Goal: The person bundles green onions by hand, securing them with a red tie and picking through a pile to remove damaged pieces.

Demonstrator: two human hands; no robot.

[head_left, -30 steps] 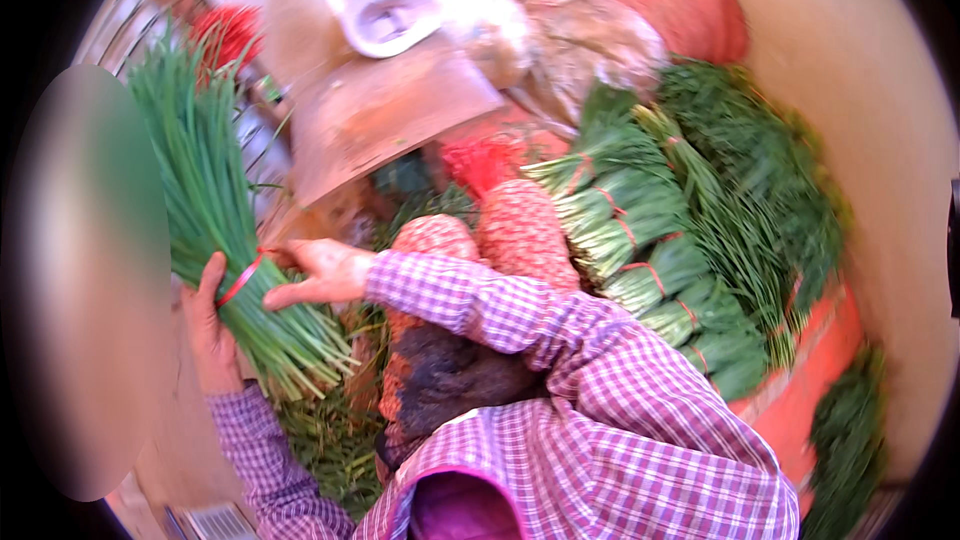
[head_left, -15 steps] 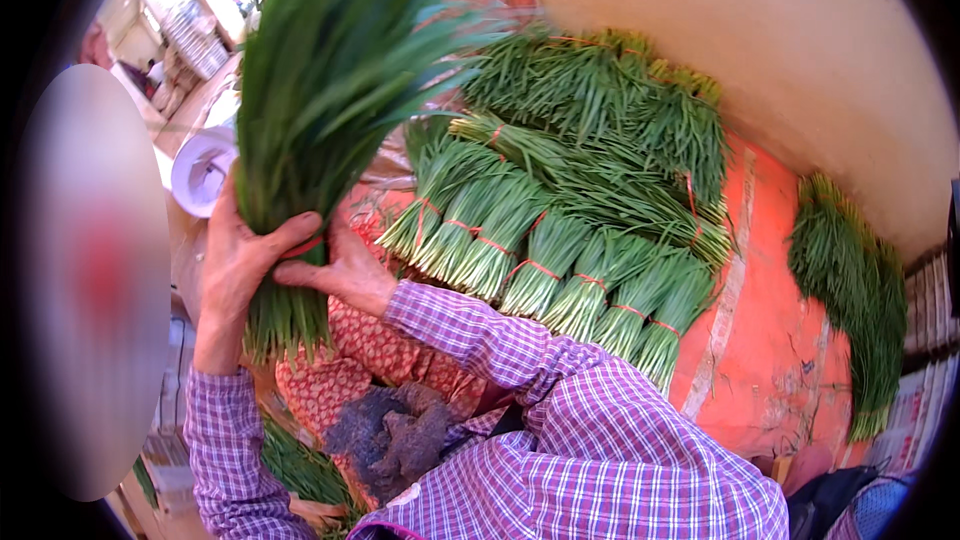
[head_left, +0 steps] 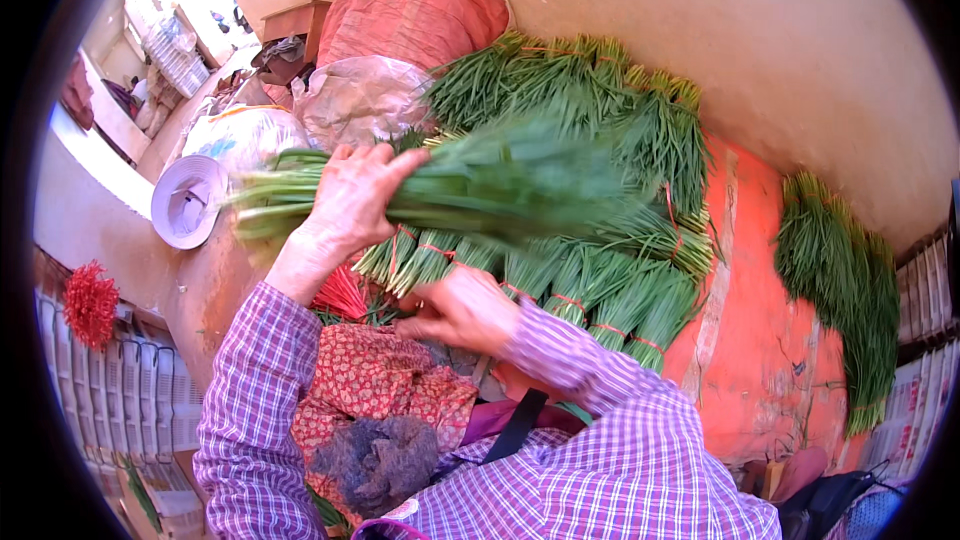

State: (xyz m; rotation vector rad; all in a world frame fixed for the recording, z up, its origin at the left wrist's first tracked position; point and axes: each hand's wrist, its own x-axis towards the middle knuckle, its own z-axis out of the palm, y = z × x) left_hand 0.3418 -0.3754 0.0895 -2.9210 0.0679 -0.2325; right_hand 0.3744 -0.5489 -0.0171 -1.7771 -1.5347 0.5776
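My left hand [head_left: 350, 202] is wrapped round a thick bunch of garlic chives [head_left: 480, 185] near its pale cut stems. The bunch lies almost level, its leafy end pointing right and blurred by motion. Lower down, over my lap, my right hand [head_left: 465, 310] holds nothing that I can see, its fingers loosely bent and apart. Red ties [head_left: 342, 292] lie just left of it, below the held bunch. Behind my right hand, tied bunches of chives [head_left: 570, 285] stand in a row with red bands round their stems.
Stacked chives [head_left: 560, 80] lie along the wall, with more chives [head_left: 840, 290] at the far right, on an orange sheet [head_left: 770, 380]. A red sack [head_left: 410, 10], clear plastic [head_left: 360, 100] and a white roll [head_left: 188, 202] sit behind. Red strands [head_left: 90, 305] hang at left.
The bunch has swung from upright down to level, leaves now rightward. My right hand has let go of it and dropped toward my lap. The left hand has moved right, still gripping.
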